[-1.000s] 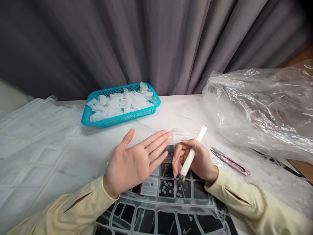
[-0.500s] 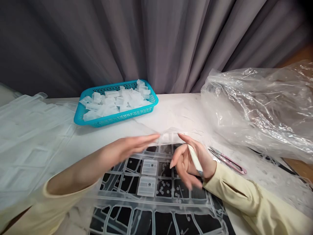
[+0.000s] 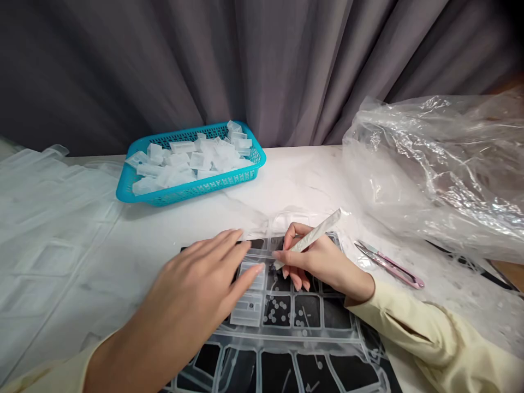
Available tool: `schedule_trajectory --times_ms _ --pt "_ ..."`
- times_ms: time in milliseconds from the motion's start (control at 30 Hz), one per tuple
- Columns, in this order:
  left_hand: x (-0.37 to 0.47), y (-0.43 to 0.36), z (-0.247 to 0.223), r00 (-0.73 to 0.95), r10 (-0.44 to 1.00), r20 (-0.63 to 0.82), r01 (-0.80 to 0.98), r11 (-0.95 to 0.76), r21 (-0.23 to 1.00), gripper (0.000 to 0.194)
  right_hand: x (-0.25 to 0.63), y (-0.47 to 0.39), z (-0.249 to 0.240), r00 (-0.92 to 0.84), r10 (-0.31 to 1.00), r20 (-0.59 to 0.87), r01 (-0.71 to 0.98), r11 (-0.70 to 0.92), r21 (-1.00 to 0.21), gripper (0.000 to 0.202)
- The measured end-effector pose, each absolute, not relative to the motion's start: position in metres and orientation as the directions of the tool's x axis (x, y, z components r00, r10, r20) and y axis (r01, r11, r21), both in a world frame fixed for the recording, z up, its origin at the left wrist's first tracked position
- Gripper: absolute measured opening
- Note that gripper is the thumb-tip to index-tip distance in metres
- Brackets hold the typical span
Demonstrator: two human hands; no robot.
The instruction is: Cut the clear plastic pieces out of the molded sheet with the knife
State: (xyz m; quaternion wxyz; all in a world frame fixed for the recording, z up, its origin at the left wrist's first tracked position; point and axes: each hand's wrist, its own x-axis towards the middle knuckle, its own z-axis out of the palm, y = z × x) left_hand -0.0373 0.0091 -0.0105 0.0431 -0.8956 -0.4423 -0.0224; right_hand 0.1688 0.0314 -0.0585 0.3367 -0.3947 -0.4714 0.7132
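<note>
My right hand (image 3: pixel 317 259) grips a slim, pen-shaped tool wrapped in white (image 3: pixel 321 229). The tool slants, its lower end down at a cell of the clear plastic moulded frame (image 3: pixel 303 334), right beside the upper clear rectangular piece (image 3: pixel 257 281). Flat and palm down, my left hand (image 3: pixel 200 278) lies over the frame's left side with fingers stretched out. Its thumb reaches over the upper piece; whether it presses there I cannot tell. A second clear rectangular piece (image 3: pixel 246 310) sits just below. Small round plastic bits (image 3: pixel 275 310) lie in the cell to its right.
A turquoise basket (image 3: pixel 192 194) heaped with clear pieces stands at the back. Pink-handled snips (image 3: pixel 391 266) lie right of my right hand. Crumpled clear plastic sheeting (image 3: pixel 442 180) fills the right side. More moulded frames (image 3: pixel 53 229) are piled at left. A black mat (image 3: pixel 278 371) lies underneath.
My right hand has turned over, its fingers now pinching the tool that lay across the palm, and brought its tip to the frame. My left hand has rotated palm down and lowered onto the frame.
</note>
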Motion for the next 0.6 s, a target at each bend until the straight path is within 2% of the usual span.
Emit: schedule_trajectory --times_ms 67,133,300,433,600 --pt "-0.034 0.01 0.001 0.542 0.837 0.077 0.84 -0.538 -0.071 0.042 0.166 0.032 -0.06 -0.426 0.88 -0.21 -0.089 -0.272 -0.958 0.028" --pt "-0.03 0.013 0.007 0.486 0.873 0.035 0.874 -0.485 -0.025 0.037 0.164 0.032 -0.062 -0.424 0.886 -0.186 -0.074 -0.239 -0.968 0.025" --pt "-0.017 0.03 -0.001 0.381 0.882 -0.275 0.92 -0.333 0.206 0.039 0.161 0.033 -0.062 -0.406 0.9 -0.161 -0.074 -0.207 -0.975 0.025" --pt "-0.009 0.049 -0.005 0.339 0.801 -0.493 0.93 -0.206 0.305 0.034 0.16 0.032 -0.06 -0.383 0.912 -0.143 -0.047 -0.174 -0.984 0.025" --pt "-0.001 0.066 -0.001 0.355 0.665 -0.657 0.932 -0.202 0.3 0.038 0.157 0.031 -0.062 -0.371 0.919 -0.132 0.053 -0.121 -0.991 0.021"
